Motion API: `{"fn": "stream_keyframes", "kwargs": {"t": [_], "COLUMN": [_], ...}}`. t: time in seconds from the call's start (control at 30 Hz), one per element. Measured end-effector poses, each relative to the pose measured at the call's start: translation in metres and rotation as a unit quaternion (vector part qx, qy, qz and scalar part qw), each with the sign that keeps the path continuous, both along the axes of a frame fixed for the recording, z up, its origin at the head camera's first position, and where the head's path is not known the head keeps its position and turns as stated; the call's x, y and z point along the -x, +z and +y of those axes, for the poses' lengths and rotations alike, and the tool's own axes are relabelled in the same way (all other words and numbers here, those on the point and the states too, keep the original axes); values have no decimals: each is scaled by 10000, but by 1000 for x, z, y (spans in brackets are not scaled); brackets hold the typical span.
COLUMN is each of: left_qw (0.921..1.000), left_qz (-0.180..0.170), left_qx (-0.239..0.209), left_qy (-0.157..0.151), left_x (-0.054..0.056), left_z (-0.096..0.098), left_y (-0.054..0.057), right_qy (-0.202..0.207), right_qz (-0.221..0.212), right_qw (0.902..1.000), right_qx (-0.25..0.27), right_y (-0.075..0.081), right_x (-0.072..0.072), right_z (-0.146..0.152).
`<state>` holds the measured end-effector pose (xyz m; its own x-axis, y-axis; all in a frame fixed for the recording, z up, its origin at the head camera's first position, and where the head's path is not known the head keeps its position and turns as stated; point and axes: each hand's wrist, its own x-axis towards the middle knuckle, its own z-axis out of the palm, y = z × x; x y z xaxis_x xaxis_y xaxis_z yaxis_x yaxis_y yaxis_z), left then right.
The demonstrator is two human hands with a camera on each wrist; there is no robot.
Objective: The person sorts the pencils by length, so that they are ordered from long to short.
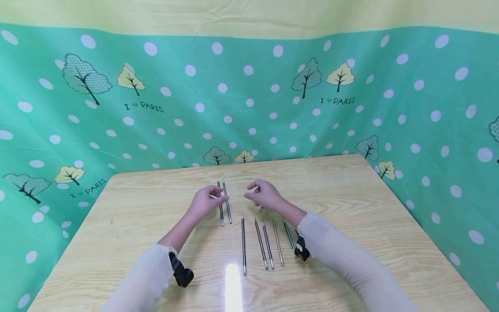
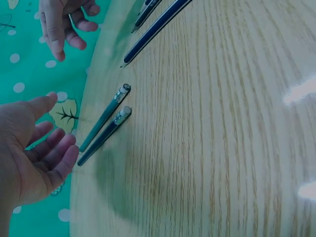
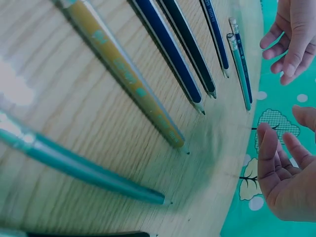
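Note:
My left hand hovers over a pair of pencils, one dark and one teal, lying side by side with eraser ends toward me. Its fingers are loosely bent and hold nothing. Across a gap to the right, my right hand hangs in the air, fingers relaxed, nothing held. Nearer to me lies a spread row of pencils: a black one, two dark ones, a gold one and a teal one. The right wrist view shows another black pencil at its bottom edge.
The pencils lie on a light wood-grain table. A green polka-dot cloth printed with trees hangs behind and beside it. Black wrist cameras are strapped over the white sleeves. Light glares off the table's front.

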<state>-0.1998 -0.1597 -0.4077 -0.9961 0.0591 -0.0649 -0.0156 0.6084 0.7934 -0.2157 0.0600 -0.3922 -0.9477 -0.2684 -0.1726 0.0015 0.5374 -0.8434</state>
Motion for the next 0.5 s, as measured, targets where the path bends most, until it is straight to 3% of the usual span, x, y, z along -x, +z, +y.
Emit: {"fn": "stream_keyframes", "kwargs": {"t": [0.27,0.5], "left_qw": [9999,9996], "left_qz": [5,-31], "left_qx": [-33,-63], "left_qy": [-144,-282], "left_x": [-10,-18], "left_z": [4,4], "left_y": [1,-5], "right_qy": [123,180], "right_qz": [-40,-57], "right_qw": [9999,9998], "right_qx": [48,-20], "right_y": [0,-3], "right_x": [-8,-13], "right_z": [11,22]}}
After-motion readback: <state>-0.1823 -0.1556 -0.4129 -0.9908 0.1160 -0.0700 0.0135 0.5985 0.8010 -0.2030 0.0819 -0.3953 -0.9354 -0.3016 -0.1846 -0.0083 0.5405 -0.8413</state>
